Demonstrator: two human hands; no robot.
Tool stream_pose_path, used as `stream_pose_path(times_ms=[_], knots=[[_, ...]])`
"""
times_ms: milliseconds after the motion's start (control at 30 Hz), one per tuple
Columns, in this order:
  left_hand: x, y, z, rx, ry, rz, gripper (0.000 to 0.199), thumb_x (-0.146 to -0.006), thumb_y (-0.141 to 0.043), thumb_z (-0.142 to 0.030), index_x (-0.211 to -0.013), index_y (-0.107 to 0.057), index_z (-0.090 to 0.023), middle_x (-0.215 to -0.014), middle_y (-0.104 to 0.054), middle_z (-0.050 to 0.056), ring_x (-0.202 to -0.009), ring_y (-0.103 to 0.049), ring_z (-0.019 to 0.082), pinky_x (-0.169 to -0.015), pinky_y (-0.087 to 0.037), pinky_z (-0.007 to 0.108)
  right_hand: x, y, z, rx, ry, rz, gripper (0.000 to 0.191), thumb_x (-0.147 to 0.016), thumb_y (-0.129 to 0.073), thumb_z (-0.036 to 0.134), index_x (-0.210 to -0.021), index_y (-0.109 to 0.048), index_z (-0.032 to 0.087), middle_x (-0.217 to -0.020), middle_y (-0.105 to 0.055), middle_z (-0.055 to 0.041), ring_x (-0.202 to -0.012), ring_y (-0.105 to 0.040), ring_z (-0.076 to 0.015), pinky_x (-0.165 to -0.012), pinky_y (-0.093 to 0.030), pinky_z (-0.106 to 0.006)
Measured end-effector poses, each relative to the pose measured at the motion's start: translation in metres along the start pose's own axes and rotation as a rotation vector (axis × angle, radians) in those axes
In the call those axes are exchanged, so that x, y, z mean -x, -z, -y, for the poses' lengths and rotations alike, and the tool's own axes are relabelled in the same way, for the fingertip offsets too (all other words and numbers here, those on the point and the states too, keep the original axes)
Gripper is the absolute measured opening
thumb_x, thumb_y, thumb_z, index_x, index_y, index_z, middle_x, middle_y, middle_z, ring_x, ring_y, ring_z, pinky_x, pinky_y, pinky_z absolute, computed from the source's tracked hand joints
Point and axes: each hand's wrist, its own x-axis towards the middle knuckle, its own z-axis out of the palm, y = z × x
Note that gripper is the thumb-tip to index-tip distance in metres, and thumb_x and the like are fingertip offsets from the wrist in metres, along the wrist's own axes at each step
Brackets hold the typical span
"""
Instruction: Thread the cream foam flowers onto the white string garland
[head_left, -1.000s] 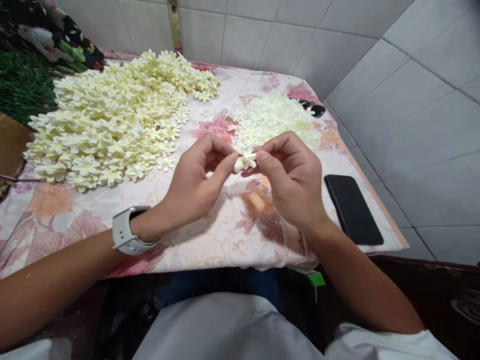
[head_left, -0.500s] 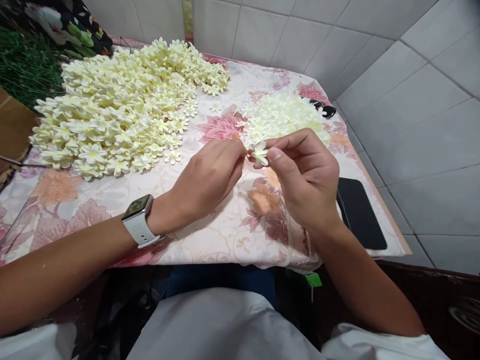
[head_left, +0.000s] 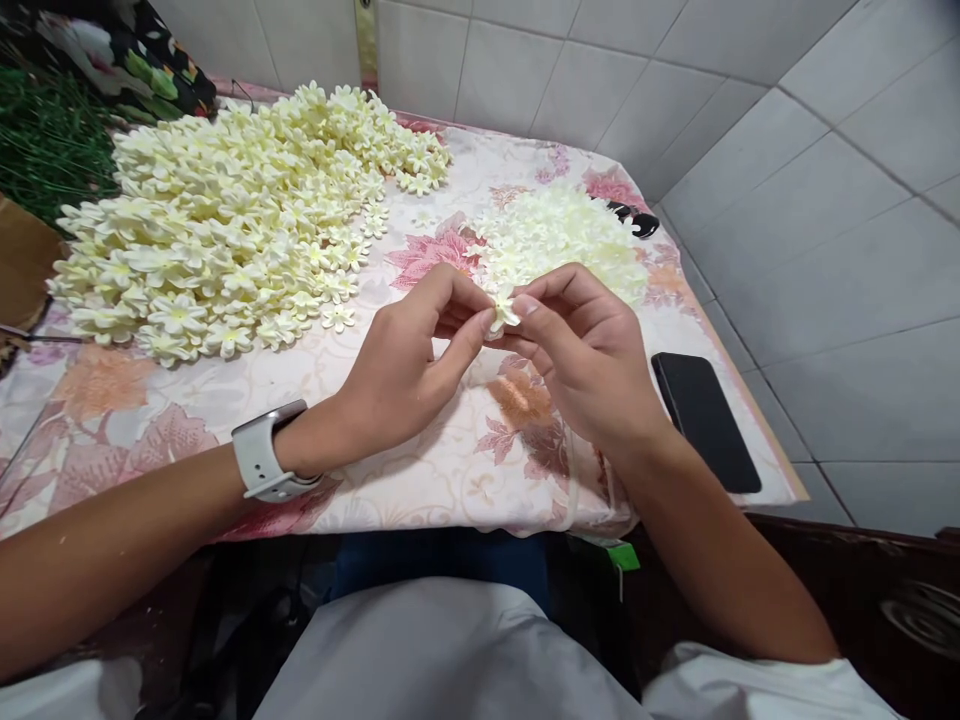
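Note:
Between my two hands, above the table, is a small white artificial flower [head_left: 504,312] with a pale yellow centre. My left hand [head_left: 427,350], with a watch on its wrist, pinches the flower's left side between thumb and fingers. From the right, my right hand [head_left: 589,350] grips the petals with thumb and forefinger, its other fingers curled beneath. Just behind the hands lies a loose heap of whiter petal pieces [head_left: 559,235]. A far larger pile of cream-yellow flowers [head_left: 232,230] spreads over the table's left side.
A black phone [head_left: 705,420] lies by the right edge of the flowered tablecloth [head_left: 420,480]. Black-handled scissors, partly hidden, show behind the petal heap. Green stems [head_left: 52,145] and a brown box [head_left: 26,260] are at far left. Tiled walls [head_left: 517,70] close off the back and right.
My left hand has rolled so its thumb faces me and now pinches the flower's edge. The flower has turned its open face upward. The whole view has shifted slightly.

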Motion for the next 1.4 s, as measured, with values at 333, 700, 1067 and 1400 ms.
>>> stream_pose_path(times_ms=[333, 700, 1067, 1400], knots=[[-0.010, -0.001, -0.011, 0.227, 0.247, -0.116, 0.036, -0.074, -0.102, -0.030, -0.083, -0.068, -0.019, -0.083, -0.073, 0.000, -0.077, -0.070, 0.011, -0.071, -0.060, 0.023, 0.000, 0.001, -0.003, -0.014, 0.045, -0.056, 0.037, -0.085, -0.096, 0.050, -0.090, -0.068, 0.026, -0.086, -0.071, 0.0038, -0.080, -0.073, -0.0129, -0.080, -0.072, -0.030], [-0.014, 0.005, -0.013, 0.288, 0.409, -0.103, 0.050, -0.059, -0.108, -0.022, -0.088, -0.068, -0.017, -0.082, -0.070, -0.002, -0.074, -0.066, 0.009, -0.070, -0.058, 0.021, 0.005, -0.001, -0.002, 0.137, 0.240, -0.025, 0.028, -0.097, -0.086, 0.048, -0.096, -0.068, 0.027, -0.096, -0.073, -0.0005, -0.081, -0.073, -0.0154, -0.076, -0.069, -0.033], [-0.016, 0.003, -0.011, 0.423, 0.492, -0.216, 0.034, -0.064, -0.081, 0.010, -0.081, -0.073, -0.019, -0.077, -0.074, -0.004, -0.073, -0.069, 0.007, -0.064, -0.057, 0.016, 0.010, -0.003, -0.004, 0.295, 0.407, 0.066, 0.006, -0.106, -0.072, 0.025, -0.101, -0.070, 0.026, -0.105, -0.075, -0.0023, -0.090, -0.072, -0.0145, -0.082, -0.064, -0.032], [-0.016, 0.004, -0.005, 0.497, 0.480, -0.249, 0.025, -0.073, -0.088, 0.001, -0.083, -0.073, -0.016, -0.080, -0.076, -0.003, -0.075, -0.073, 0.007, -0.071, -0.063, 0.017, 0.002, 0.001, -0.001, 0.041, 0.310, -0.101, 0.013, -0.098, -0.081, 0.031, -0.094, -0.070, 0.025, -0.094, -0.073, 0.0003, -0.075, -0.072, -0.0147, -0.069, -0.062, -0.033]])
